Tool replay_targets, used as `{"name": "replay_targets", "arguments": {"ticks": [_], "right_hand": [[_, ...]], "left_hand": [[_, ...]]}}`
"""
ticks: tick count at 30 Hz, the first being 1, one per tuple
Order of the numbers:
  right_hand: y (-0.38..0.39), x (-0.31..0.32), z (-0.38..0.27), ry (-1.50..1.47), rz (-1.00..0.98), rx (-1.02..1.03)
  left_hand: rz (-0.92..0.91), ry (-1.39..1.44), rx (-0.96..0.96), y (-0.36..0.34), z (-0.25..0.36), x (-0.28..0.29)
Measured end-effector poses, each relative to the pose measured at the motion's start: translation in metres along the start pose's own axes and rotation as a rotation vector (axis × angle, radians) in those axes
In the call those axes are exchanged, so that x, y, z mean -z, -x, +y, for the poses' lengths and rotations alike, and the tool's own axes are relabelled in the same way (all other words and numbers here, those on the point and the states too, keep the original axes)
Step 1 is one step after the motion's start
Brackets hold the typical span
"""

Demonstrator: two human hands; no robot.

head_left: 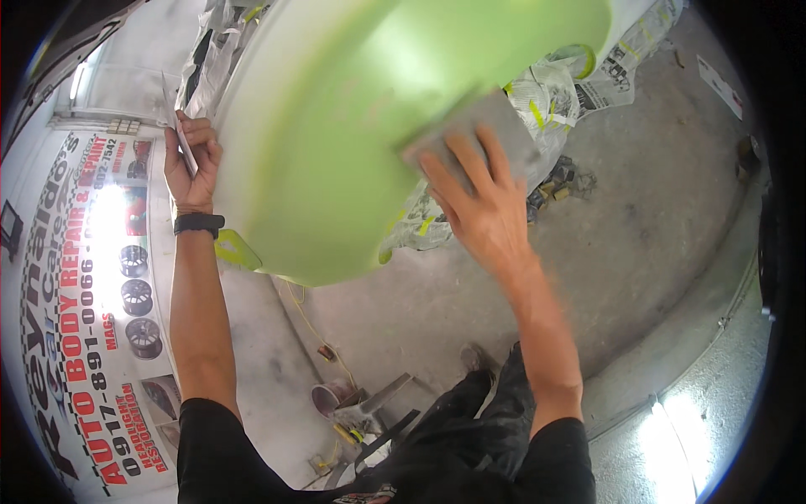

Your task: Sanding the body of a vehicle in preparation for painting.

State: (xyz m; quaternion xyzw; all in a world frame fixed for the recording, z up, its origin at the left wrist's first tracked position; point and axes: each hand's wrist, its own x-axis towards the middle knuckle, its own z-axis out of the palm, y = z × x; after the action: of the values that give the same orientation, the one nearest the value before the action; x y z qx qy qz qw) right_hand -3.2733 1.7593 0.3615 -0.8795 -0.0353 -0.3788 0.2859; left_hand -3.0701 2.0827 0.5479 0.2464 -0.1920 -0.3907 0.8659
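Note:
A curved car body panel [327, 185] fills the upper middle, light green with a whitish band along its left side. My right hand [483, 193] holds a flat grey rectangular sheet [478, 118] against or just over the panel's right part, fingers spread across its upper face. The sheet is smeared by motion, and I cannot tell its exact kind. Left of the panel, my left hand [195, 164] is raised and closed on a thin pale flat plate [184, 143], seen nearly edge-on. A black band [199, 223] circles my left wrist.
Masking paper [546, 92] with yellow-green tape covers areas beside the panel. Small blocks and scraps [561, 185] lie on the concrete floor [604, 277]. A bucket [332, 397] and tools stand near my legs, with a yellow cord [342, 363]. A printed banner [92, 302] hangs at left.

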Motion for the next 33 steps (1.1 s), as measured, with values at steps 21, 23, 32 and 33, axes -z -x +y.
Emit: {"name": "replay_targets", "arguments": {"ticks": [21, 23, 32, 33], "right_hand": [[0.356, -0.030, -0.063, -1.401, -0.134, -1.947], [0.378, -0.034, -0.070, -1.409, -0.125, -1.943], [0.429, -0.043, -0.131, -1.338, -0.233, -1.980], [0.452, -0.045, -0.133, -1.251, -0.347, -1.854]], "left_hand": [[0.025, 0.006, -0.021, 0.001, 0.004, 0.005], [0.018, -0.056, 0.049, -0.005, 0.005, 0.004], [0.359, -0.344, -0.353, -0.007, 0.000, 0.009], [0.346, -0.410, -0.369, -0.010, 0.000, 0.010]]}}
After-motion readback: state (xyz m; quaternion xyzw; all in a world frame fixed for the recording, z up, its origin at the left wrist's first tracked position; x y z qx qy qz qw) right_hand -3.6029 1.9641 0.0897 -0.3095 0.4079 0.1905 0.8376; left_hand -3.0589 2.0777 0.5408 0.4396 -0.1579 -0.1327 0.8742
